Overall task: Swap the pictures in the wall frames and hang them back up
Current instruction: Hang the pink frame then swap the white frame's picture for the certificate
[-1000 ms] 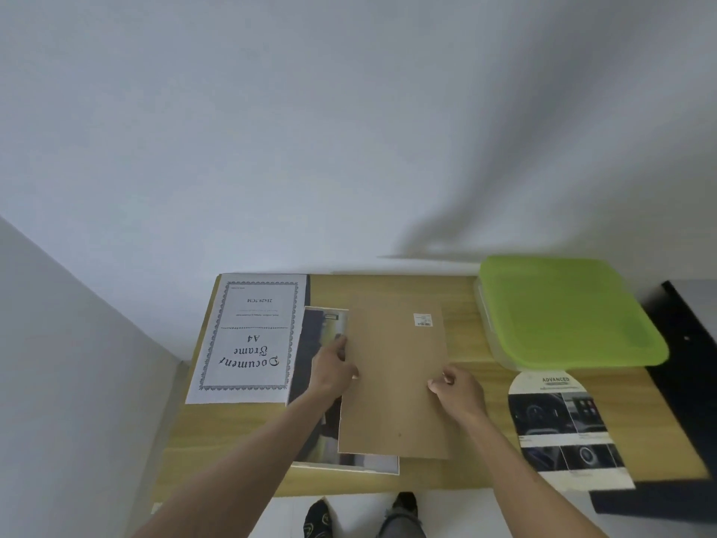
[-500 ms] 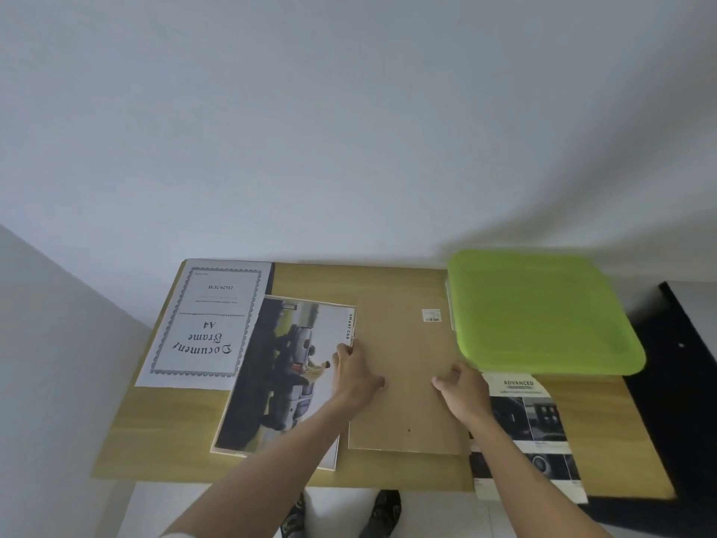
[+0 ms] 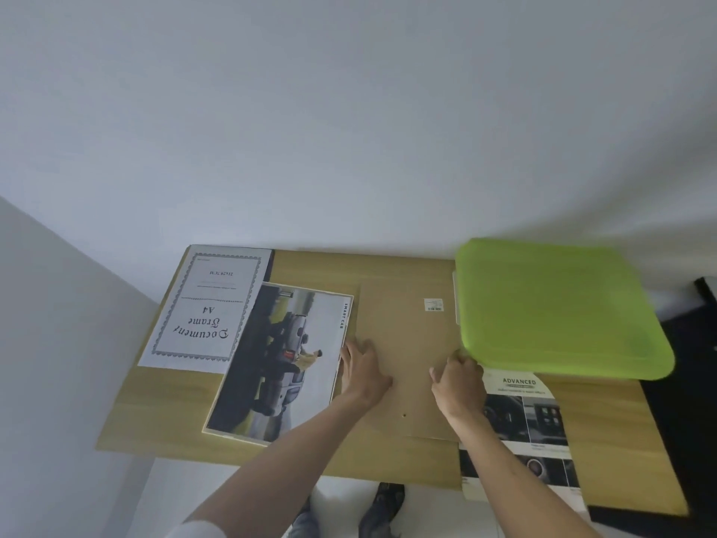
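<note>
While both hands press flat on the brown backing board (image 3: 403,355) mid-surface (image 3: 163,432): left hand (image 3: 364,366) grip flat, relaxed; right hand (image 3: 458,382) curled at board edge, grip uncertain. Car picture (image 3: 279,366) exposed alongside. Judged mid-swap; next, lift the picture.

Green lid (image 3: 555,308) (overhanging backing board (image 3: 403,343)) blocks right; table (image 3: 163,429) front-left free.
</note>
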`<control>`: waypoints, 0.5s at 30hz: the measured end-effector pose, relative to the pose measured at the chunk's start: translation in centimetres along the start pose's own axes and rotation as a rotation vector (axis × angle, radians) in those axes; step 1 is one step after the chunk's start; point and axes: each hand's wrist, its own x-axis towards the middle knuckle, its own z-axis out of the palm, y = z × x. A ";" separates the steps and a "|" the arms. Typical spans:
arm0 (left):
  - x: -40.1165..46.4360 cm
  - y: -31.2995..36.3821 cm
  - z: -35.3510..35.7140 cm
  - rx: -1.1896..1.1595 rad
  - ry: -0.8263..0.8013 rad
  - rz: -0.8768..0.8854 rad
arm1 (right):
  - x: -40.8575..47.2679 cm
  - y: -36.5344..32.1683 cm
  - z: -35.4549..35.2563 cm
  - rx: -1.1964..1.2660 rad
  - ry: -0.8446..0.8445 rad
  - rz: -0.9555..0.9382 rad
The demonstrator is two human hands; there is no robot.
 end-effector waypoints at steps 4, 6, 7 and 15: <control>-0.1 0.0 0.0 0.055 -0.012 -0.002 | 0.0 0.1 0.2 -0.105 -0.002 -0.023; -0.2 -0.3 -0.4 0.085 -0.006 0.022 | -0.3 -0.1 0.1 -0.145 0.015 -0.026; -0.2 -0.6 -0.7 0.094 0.004 0.045 | -0.5 -0.4 0.0 -0.157 0.033 -0.033; 0.8 -6.4 -6.7 0.127 0.241 0.054 | -3.6 -6.5 0.7 0.093 0.021 -0.329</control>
